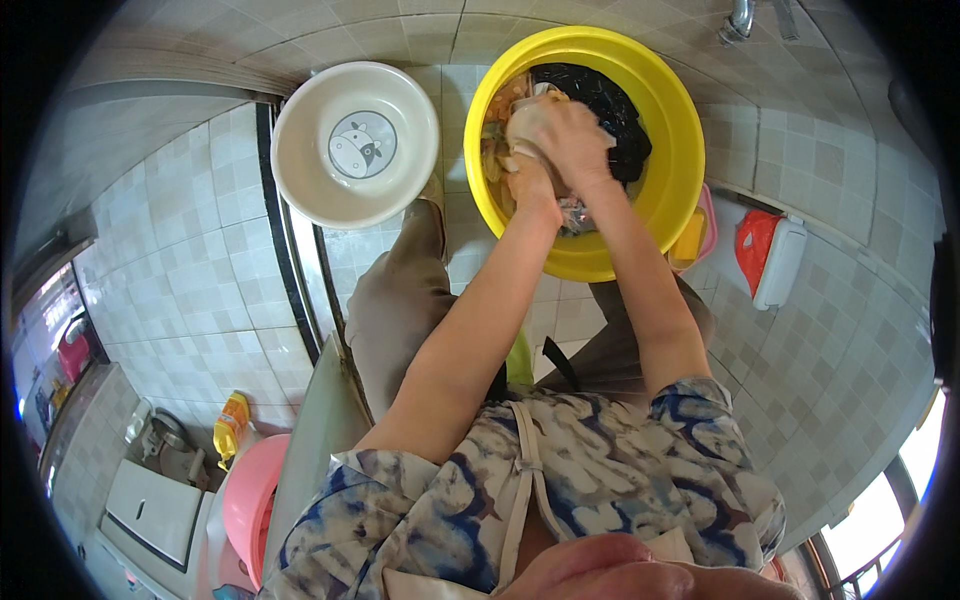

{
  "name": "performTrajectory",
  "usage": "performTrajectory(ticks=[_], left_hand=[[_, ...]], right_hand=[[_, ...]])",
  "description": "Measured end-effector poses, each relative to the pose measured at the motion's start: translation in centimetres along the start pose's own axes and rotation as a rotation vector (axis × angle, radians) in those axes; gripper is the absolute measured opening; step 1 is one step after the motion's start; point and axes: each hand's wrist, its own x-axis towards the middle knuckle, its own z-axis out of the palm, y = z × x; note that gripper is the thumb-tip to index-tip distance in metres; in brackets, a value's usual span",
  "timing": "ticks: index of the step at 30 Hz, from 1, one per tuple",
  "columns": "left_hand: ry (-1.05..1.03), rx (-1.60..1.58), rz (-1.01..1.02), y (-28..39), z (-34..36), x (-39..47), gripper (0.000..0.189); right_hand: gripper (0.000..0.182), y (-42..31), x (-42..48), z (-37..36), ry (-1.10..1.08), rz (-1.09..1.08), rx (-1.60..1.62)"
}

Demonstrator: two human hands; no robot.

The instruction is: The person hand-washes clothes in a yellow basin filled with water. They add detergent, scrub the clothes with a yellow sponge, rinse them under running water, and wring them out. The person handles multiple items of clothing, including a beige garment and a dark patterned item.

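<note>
A large yellow plastic tub (680,161) stands in front of me, with wet laundry inside. My left hand (534,186) grips a light-coloured cloth (541,154) at the tub's left side. Over the same cloth, my right hand (571,139) is bent with its fingers pressed into the fabric; motion blurs it. Black fabric with small pale marks (619,112) fills the right part of the tub. Orange dotted fabric (510,94) lies against the left wall, and a patterned grey piece (576,216) shows below my wrists.
A white basin (307,142) with a cow picture sits to the left on the tiled floor. Beside the tub's right rim is a pink container (706,225) with a yellow item (688,236). A metal tap (739,22) projects at upper right. A glass panel (322,420) stands at my left.
</note>
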Motion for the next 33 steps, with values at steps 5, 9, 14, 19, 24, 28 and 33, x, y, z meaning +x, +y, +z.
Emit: performTrajectory(ticks=[5, 9, 14, 19, 24, 28, 33], left_hand=[[0.095, 0.036, 0.094, -0.3, -0.9, 0.7, 0.067], [-0.065, 0.103, 0.139, 0.0, -1.5, 1.7, 0.08], [-0.244, -0.014, 0.01, 0.6, -1.9, 2.6, 0.081], [-0.662, -0.526, -0.075, 1.0, -0.9, 0.1, 0.069], [-0.351, -0.172, 0.059, -0.5, -2.2, 0.9, 0.058], [-0.219, 0.031, 0.225, -1.1, -0.7, -0.2, 0.051], [-0.011, 0.467, 0.396, -0.4, 1.3, -2.7, 0.067]], right_hand=[[0.055, -0.6, 0.0, 3.8, -0.241, -0.009, 0.064], [0.04, 0.4, 2.6, 3.5, -0.329, 0.189, 0.337], [0.032, 0.7, 0.7, -4.2, -0.297, 0.406, 1.207], [0.026, -4.0, -5.0, -11.5, -0.311, 0.02, 0.899], [0.028, -6.3, -5.2, -8.6, -0.049, 0.107, 0.423], [0.031, 1.1, 0.1, -3.5, 0.052, 0.292, 0.118], [0.029, 4.1, -1.7, -2.0, 0.234, 0.258, 0.197]])
